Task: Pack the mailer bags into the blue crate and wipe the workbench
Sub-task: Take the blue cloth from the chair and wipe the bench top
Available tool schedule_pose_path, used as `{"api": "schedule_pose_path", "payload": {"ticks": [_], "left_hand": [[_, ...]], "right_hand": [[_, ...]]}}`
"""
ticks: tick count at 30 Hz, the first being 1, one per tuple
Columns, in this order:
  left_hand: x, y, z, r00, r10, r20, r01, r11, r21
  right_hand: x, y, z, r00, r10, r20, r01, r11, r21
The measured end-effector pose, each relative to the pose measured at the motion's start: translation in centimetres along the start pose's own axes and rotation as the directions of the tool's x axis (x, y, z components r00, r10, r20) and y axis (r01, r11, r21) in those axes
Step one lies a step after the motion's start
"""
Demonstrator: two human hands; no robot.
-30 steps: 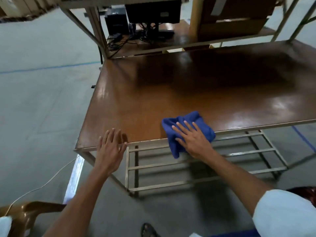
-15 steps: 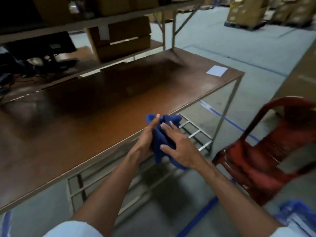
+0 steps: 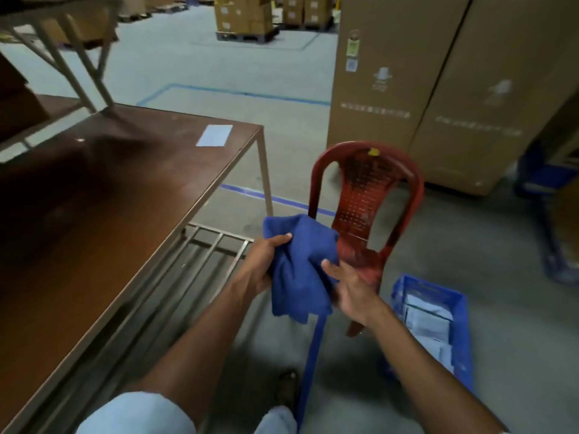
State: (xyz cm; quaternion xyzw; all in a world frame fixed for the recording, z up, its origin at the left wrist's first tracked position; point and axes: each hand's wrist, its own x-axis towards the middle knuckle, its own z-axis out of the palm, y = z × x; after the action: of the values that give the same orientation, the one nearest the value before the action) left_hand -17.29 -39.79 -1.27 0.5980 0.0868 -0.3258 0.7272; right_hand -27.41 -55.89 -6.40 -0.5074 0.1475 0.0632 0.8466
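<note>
- Both hands hold the blue cloth (image 3: pixel 299 270) off the counter's (image 3: pixel 103 195) right edge: left hand (image 3: pixel 263 264) clenched on its side, right hand (image 3: pixel 351 289) gripping from below.
- A red chair (image 3: pixel 366 195) stands just behind; the blue crate (image 3: pixel 460 349) with mailer bags (image 3: pixel 427 324) sits on the floor beside it.
- A white label (image 3: pixel 214 135) lies near the counter's far right corner.
- The crate's contents are blurred.
- The view has swung right since half a second ago, bringing the crate into fuller view.

You have 1 cloth (image 3: pixel 297 270), 1 crate (image 3: pixel 460 311) holding several mailers (image 3: pixel 427 324), 1 chair (image 3: pixel 366 195), 1 counter (image 3: pixel 94 214), 1 paper (image 3: pixel 214 135), and 2 tall cartons (image 3: pixel 438 73).
</note>
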Motion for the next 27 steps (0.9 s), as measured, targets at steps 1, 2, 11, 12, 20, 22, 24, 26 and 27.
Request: {"api": "schedule_pose_path", "payload": {"ticks": [1,2,11,12,20,22,24,26,27], "left_hand": [[1.7,-0.3,0.6,1.000,-0.022,0.003,0.022,1.000,0.014],[3.5,-0.7,1.2,0.998,-0.056,0.023,0.056,0.998,0.028],[18.4,-7.6,1.6,0.965,-0.261,0.029,0.224,0.878,0.424],[20.0,-8.4,1.4,0.968,-0.249,0.028,0.212,0.874,0.437],[32.8,-16.2,0.9,0.979,-0.204,0.012,0.140,0.713,0.687],[36.4,-18.1,1.3,0.977,-0.211,-0.025,0.165,0.680,0.714],[39.8,-20.4,1.9,0.978,-0.201,-0.047,0.172,0.666,0.726],[43.0,-21.8,2.9,0.984,-0.171,-0.058,0.159,0.674,0.722],[44.4,-22.3,3.5,0.987,-0.151,-0.060,0.148,0.681,0.717]], "right_hand": [[0.8,0.0,-1.0,0.996,-0.048,-0.075,0.044,0.998,-0.045],[1.7,-0.3,-1.7,0.979,-0.102,-0.179,0.079,0.989,-0.128],[11.1,1.4,-9.8,0.830,0.111,-0.547,-0.185,0.979,-0.083],[12.0,2.7,-11.0,0.809,0.098,-0.580,-0.201,0.973,-0.116],[20.7,12.7,-20.7,0.657,0.160,-0.736,-0.390,0.909,-0.151],[23.1,13.9,-22.9,0.620,0.160,-0.768,-0.453,0.872,-0.184],[25.4,14.7,-25.3,0.595,0.129,-0.794,-0.482,0.847,-0.223],[27.8,15.3,-27.8,0.584,0.094,-0.807,-0.474,0.846,-0.244],[28.9,15.4,-29.0,0.582,0.082,-0.809,-0.469,0.847,-0.251]]}}
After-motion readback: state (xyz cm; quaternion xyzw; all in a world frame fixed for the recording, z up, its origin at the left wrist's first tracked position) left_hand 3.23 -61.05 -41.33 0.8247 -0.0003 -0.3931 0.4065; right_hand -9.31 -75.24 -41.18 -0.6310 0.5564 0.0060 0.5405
